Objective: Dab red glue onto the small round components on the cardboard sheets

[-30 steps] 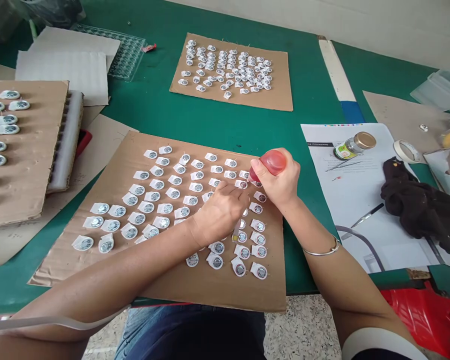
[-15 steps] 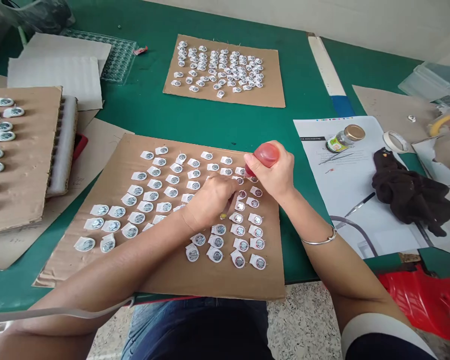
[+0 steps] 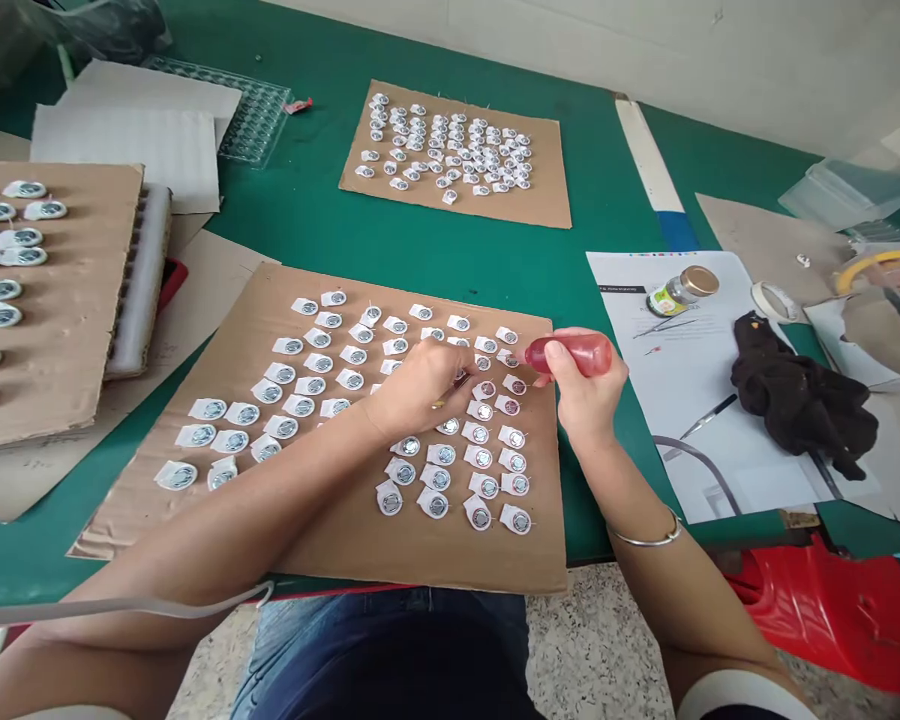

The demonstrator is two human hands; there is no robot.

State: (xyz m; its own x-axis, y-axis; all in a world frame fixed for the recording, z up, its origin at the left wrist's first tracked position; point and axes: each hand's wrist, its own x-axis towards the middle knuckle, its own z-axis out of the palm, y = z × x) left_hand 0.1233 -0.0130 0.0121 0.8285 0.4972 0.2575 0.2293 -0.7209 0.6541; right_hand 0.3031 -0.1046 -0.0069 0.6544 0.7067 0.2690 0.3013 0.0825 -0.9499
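— Right hand [image 3: 586,395]?
— Closed round a red bottle [image 3: 570,354], lying near level, tip aimed left over the right edge of the near cardboard [image 3: 330,540].
— Left hand [image 3: 418,385]?
— Curled on the cardboard among the discs [image 3: 307,385], fingertips pinched on something small and thin; too hidden to name. Just left of the bottle's tip, not touching it.
— Discs?
— In rows over the cardboard, each on a white tab; those nearest the bottle tinted red in the middle.
— Further out?
— Far cardboard [image 3: 547,205] with more discs, on the green table [image 3: 390,245]. At left, a third cardboard [image 3: 75,330], also with discs, and a clear tray [image 3: 251,115]. At right, paper [image 3: 690,380] bearing a jar [image 3: 671,293], a dark cloth [image 3: 799,400], tape [image 3: 769,299].
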